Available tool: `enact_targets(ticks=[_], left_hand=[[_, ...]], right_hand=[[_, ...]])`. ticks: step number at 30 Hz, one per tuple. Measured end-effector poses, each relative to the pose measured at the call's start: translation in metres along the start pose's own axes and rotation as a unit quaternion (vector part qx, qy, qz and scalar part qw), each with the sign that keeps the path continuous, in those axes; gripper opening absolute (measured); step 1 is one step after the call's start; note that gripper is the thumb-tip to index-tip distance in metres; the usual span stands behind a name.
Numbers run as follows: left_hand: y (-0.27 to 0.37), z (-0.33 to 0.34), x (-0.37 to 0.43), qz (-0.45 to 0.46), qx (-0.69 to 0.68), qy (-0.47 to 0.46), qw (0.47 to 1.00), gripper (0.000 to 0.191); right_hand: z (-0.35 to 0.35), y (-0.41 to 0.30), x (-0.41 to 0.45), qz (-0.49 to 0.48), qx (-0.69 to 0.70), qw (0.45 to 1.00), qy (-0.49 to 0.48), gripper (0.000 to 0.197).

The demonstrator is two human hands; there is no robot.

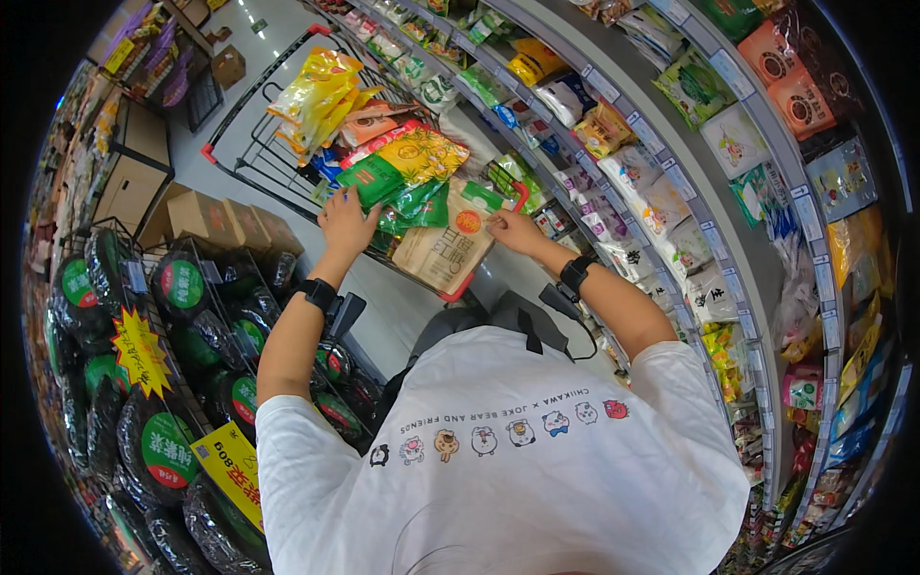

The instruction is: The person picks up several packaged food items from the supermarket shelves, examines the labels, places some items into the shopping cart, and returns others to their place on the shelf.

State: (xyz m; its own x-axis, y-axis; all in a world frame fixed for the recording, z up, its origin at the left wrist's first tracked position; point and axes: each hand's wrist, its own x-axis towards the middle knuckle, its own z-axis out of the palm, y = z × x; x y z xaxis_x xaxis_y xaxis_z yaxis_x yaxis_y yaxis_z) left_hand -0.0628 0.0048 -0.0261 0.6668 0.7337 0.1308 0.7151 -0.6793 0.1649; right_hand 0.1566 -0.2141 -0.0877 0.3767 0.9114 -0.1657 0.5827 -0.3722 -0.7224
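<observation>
A wire shopping cart [244, 164] with red corner pieces stands before me, heaped with packaged goods. My left hand [350, 219] rests its fingers on the lower edge of a green packet [371, 180]; whether it grips the packet is unclear. My right hand [514, 230] is at the upper right edge of a large beige bag [438, 248] with a round orange mark, its fingers bent; I cannot tell if they pinch it. A yellow patterned bag [424, 153] lies above the green packets. Several yellow bags [316, 100] are piled at the cart's far left.
Shelves of bagged goods [647, 194] curve along the right, close to my right arm. At the left, a wire rack [147, 302] holds round dark packages [154, 445] in shiny wrap. Cardboard boxes [208, 219] stand behind it. Grey floor [194, 154] shows beside the cart.
</observation>
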Motion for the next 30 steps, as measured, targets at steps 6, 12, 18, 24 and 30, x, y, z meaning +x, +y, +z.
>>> enact_targets(ticks=[6, 12, 18, 24, 30], left_hand=[[-0.078, 0.065, 0.039, -0.154, -0.185, 0.011, 0.971, 0.062], [-0.062, 0.051, 0.081, -0.322, -0.430, -0.120, 0.835, 0.058], [-0.058, 0.040, 0.116, -0.312, -0.490, -0.126, 0.804, 0.034], [-0.070, 0.052, 0.133, -0.215, -0.349, -0.045, 0.911, 0.021], [0.010, 0.001, 0.113, -0.085, -0.331, 0.007, 0.940, 0.018]], right_hand=[[0.015, -0.035, 0.048, 0.193, 0.295, 0.927, -0.127, 0.025], [0.004, -0.071, 0.090, 0.232, 0.444, 0.842, -0.202, 0.032], [-0.006, -0.089, 0.135, 0.219, 0.515, 0.785, -0.266, 0.042], [-0.003, -0.093, 0.164, 0.269, 0.605, 0.695, -0.279, 0.055], [-0.003, -0.085, 0.162, 0.289, 0.661, 0.652, -0.234, 0.065]])
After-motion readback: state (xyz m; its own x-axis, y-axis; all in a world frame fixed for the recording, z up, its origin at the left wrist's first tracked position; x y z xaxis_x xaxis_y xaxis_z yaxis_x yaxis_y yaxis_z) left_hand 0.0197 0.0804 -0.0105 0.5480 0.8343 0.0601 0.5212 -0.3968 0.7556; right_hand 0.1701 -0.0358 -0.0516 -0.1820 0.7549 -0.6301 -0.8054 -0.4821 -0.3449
